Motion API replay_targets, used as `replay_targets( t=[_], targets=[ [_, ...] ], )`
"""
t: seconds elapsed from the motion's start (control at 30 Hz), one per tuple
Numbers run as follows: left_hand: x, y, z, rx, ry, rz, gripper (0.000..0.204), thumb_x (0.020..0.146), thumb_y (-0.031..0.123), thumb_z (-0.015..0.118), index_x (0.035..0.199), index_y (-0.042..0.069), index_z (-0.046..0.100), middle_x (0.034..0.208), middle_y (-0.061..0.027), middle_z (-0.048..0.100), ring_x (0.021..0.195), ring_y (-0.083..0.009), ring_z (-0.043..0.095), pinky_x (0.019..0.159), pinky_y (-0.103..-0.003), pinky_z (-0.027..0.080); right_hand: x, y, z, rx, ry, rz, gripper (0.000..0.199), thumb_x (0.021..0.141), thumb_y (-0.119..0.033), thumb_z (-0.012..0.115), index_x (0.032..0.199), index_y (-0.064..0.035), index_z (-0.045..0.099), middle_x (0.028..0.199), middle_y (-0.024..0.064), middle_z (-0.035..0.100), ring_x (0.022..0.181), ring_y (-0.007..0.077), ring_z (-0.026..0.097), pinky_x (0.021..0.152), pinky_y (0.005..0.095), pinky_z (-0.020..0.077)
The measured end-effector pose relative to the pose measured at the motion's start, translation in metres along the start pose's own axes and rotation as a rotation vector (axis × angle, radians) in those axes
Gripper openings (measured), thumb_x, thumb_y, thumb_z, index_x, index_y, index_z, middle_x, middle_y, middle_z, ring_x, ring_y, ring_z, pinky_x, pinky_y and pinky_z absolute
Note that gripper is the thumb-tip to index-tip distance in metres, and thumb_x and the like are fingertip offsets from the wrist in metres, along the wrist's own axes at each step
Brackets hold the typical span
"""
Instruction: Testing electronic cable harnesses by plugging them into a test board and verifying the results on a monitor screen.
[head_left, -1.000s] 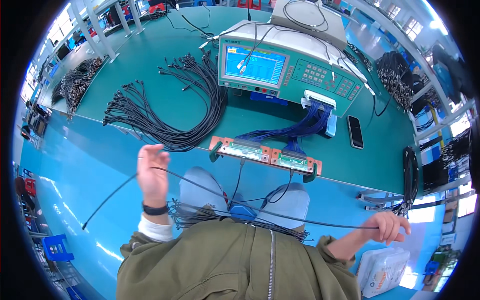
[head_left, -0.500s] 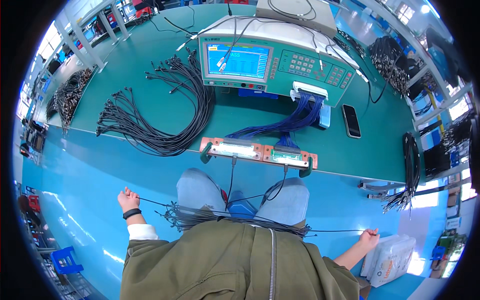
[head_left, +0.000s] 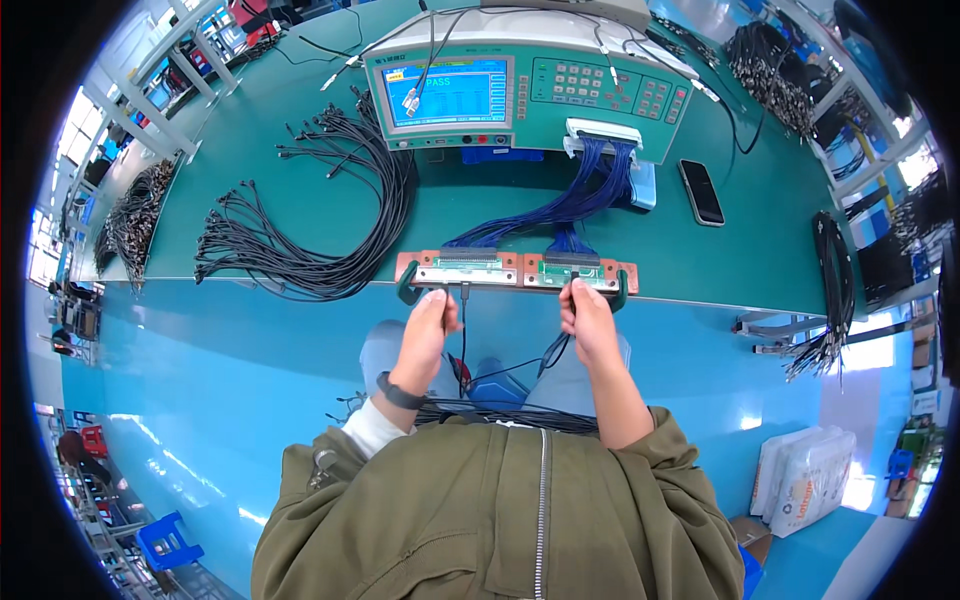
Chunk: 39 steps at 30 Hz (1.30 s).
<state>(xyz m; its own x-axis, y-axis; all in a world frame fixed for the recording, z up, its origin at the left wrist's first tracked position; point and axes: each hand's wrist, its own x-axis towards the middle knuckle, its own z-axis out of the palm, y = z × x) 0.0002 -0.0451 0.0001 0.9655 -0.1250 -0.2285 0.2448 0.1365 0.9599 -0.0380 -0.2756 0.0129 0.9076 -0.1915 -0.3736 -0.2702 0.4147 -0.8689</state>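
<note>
My left hand (head_left: 428, 322) is closed just below the left end of the test fixture (head_left: 510, 272), with a thin black cable end pinched between thumb and fingers, mostly covered. Beside it, a black cable plug (head_left: 465, 291) sits in the fixture's left socket. My right hand (head_left: 590, 318) pinches the plug end of another black cable (head_left: 556, 350) at the right socket; the fingers cover the plug. This cable hangs in a loop toward my knees. A bunch of black cables (head_left: 500, 414) lies across my lap.
Blue wires (head_left: 560, 212) join the fixture to a green and white tester (head_left: 440, 140) with a lit screen. Left of it lies a curved bundle of black cables (head_left: 370, 250). A phone (head_left: 702, 192) rests at the right. White packages (head_left: 805, 475) stand on the floor.
Both hands have come in from far out at the sides, where they held a cable stretched across my lap, up to the fixture at the table edge.
</note>
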Motion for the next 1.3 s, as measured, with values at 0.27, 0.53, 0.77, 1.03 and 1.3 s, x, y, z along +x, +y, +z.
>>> replay_targets(
  t=[0.27, 0.53, 0.77, 1.03, 1.3],
  targets=[
    [0.010, -0.002, 0.037, 0.024, 0.036, 0.048, 0.024, 0.094, 0.022, 0.037, 0.085, 0.004, 0.051, 0.072, -0.0028, 0.051, 0.063, -0.0131, 0.048, 0.061, -0.025, 0.041, -0.011, 0.011, 0.003, -0.051, 0.089, -0.034, 0.027, 0.095, -0.023, 0.036, 0.081, -0.0058, 0.050, 0.070, 0.0002, 0.044, 0.055, 0.0050, 0.032, 0.045, 0.0176, 0.0265],
    [0.012, 0.004, 0.043, 0.030, -0.019, -0.082, 0.021, 0.095, 0.022, 0.039, 0.086, 0.007, 0.049, 0.080, -0.0011, 0.049, 0.062, -0.0077, 0.041, 0.057, -0.020, 0.035, 0.008, 0.013, -0.008, 0.025, 0.005, -0.066, 0.027, 0.095, -0.023, 0.037, 0.076, -0.0070, 0.048, 0.070, 0.0005, 0.046, 0.053, 0.0042, 0.032, 0.044, 0.0171, 0.0274],
    [0.011, -0.003, 0.050, -0.076, 0.013, 0.012, 0.020, 0.095, 0.023, 0.038, 0.083, 0.009, 0.048, 0.070, 0.0025, 0.041, 0.057, -0.0049, 0.034, 0.051, -0.019, 0.028, -0.002, 0.024, -0.005, 0.098, 0.030, -0.104, 0.027, 0.094, -0.022, 0.038, 0.075, -0.0070, 0.048, 0.068, 0.0006, 0.045, 0.052, 0.0039, 0.031, 0.043, 0.0172, 0.0260],
    [0.003, -0.006, 0.054, -0.100, 0.041, 0.010, 0.019, 0.095, 0.023, 0.039, 0.084, 0.009, 0.047, 0.069, 0.0032, 0.040, 0.057, -0.0045, 0.033, 0.051, -0.018, 0.028, -0.002, 0.034, -0.018, 0.003, -0.016, -0.003, 0.026, 0.094, -0.024, 0.038, 0.076, -0.0074, 0.048, 0.065, -0.0004, 0.042, 0.051, 0.0038, 0.030, 0.042, 0.0177, 0.0239],
    [-0.027, -0.015, 0.065, -0.018, 0.022, 0.086, 0.018, 0.095, 0.022, 0.041, 0.085, 0.007, 0.047, 0.068, 0.0023, 0.040, 0.056, -0.0043, 0.033, 0.050, -0.018, 0.029, 0.004, 0.027, -0.016, -0.084, 0.022, 0.013, 0.026, 0.094, -0.023, 0.039, 0.076, -0.0072, 0.048, 0.065, -0.0008, 0.040, 0.051, 0.0038, 0.030, 0.042, 0.0178, 0.0232]
  ],
)
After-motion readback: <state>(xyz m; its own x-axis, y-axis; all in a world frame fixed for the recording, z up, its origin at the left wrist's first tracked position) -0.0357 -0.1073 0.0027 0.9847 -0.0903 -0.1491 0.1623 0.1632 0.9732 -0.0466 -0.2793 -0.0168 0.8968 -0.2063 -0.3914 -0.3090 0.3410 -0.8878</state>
